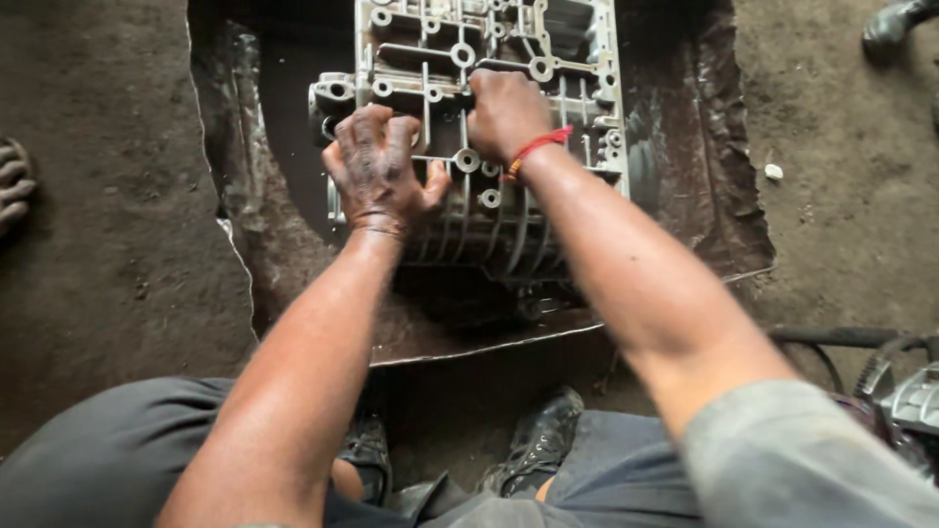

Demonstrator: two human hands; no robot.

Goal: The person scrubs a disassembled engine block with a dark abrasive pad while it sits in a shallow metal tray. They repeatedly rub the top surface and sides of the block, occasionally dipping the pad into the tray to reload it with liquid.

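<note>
On dirt floor (108, 244): dented, oily metal tray (704, 176), dark and wet inside. At tray centre, grey cast-metal casing (509, 225), open face up, full of ribs, bolt bosses and round holes, finned along the near side. Both hands on the casing's upper face, close together but not touching. Left hand (380, 171) grimy, palm down on the left part, fingers curled together over a rib near the left edge, thumb spread out to the right against a boss. Right hand (506, 110) just beside it, knuckles up, fingers bunched and pressed down into the casing's middle; whether clamped on anything small, cannot tell. Red thread band (536, 147) around the right wrist. Below the tray, two worn black shoes (536, 445) between grey-trousered knees. At lower right, black hose (841, 337) and part of a grey metal piece (915, 396). At far left edge, toes of another person's foot (12, 191); at top right, a dark shoe tip (895, 24). Small white scrap (774, 172) on the dirt, right of the tray.
</note>
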